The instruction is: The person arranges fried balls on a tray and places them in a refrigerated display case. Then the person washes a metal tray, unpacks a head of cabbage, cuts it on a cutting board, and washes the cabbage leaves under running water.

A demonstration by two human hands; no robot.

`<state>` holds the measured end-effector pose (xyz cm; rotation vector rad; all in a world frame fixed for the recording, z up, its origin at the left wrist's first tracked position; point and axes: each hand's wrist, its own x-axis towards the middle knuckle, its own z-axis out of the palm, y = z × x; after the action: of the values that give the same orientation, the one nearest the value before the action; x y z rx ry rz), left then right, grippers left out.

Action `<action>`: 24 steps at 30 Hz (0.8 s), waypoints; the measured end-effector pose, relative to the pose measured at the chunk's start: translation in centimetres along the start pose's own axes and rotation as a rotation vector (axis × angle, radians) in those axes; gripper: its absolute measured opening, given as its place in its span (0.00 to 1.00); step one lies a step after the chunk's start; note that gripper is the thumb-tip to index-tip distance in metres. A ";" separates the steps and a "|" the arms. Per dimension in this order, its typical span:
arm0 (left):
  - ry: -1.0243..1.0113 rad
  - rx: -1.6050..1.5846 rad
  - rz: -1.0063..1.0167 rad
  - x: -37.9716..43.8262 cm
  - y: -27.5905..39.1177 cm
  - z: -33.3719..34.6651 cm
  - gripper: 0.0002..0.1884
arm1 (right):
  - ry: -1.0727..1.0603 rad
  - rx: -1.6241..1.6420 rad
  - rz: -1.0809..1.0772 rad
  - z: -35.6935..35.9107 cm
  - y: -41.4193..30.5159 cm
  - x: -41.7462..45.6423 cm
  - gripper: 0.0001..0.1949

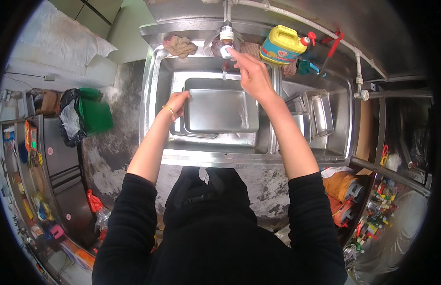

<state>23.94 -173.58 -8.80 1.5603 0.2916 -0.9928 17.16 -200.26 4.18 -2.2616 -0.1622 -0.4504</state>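
Note:
My left hand (177, 104) grips the left rim of a rectangular stainless steel pan (217, 110), which sits above other metal pans in the left basin of a double sink (213, 156). With its fingers at the small white handle of the faucet (226, 51), my right hand (254, 74) reaches over the pan's upper right corner. Below the handle the spout points down at the pan's far edge. Whether water is running is hard to tell. A bracelet circles my left wrist.
Several metal pans (321, 114) lie in the right basin. Behind the sink stand a yellow jug with a red pump (283, 45) and a crumpled cloth glove (180, 47). Pipes run along the wall. A green bin (95, 112) stands left; shelves flank both sides.

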 end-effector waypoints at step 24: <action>0.036 0.324 -0.036 1.4 2.8 4.4 0.11 | -0.685 -0.395 0.008 13.2 11.2 0.7 0.28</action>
<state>24.81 -178.77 -7.63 1.8728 0.1902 -1.0805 24.21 -197.90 -11.44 -2.7246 -0.4414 0.3485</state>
